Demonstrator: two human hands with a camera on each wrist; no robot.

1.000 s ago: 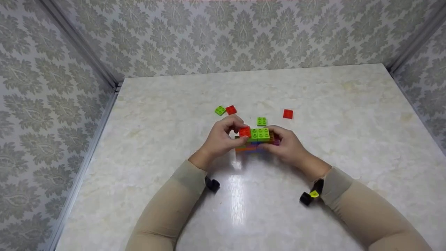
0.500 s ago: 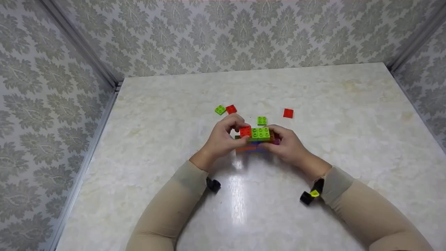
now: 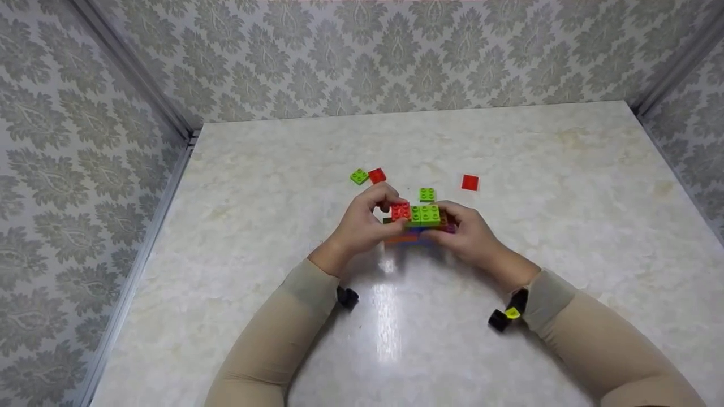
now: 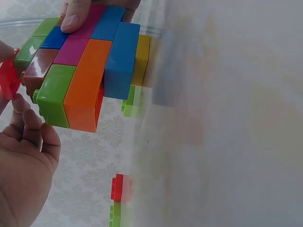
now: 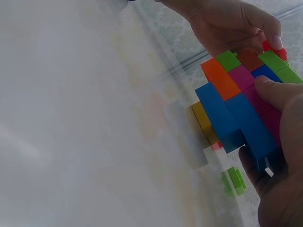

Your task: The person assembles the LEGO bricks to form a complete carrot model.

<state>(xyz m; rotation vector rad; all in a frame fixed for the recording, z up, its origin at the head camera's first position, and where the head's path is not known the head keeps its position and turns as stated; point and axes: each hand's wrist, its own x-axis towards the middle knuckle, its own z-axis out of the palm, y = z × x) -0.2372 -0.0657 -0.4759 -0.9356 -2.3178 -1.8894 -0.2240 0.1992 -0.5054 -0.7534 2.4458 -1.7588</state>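
A: So what's being held here?

B: A square, studded red plastic brick (image 3: 400,211), near the centre of the head view. It's pinched between thumb and fingers of the left hand (image 3: 367,217), at the left end of the top row of a wall of glossy multicoloured plastic bricks (image 4: 90,61). Whether it's pressed all the way down can't be told.

A: And the right hand (image 3: 472,229)?

B: Clamped on the wall's other end, with the thumb laid across the face, as seen at the right of the right wrist view.

A: Anything else around?

B: Yep, on the pale marbled table (image 3: 543,152). A lime-green studded plastic brick (image 3: 426,195) is seen just above the wall in the head view. Up and left of that, a second lime-green brick (image 3: 359,176) is placed right beside a small red plastic brick (image 3: 377,176). A flat red plastic square (image 3: 469,182) can be spotted right of centre.
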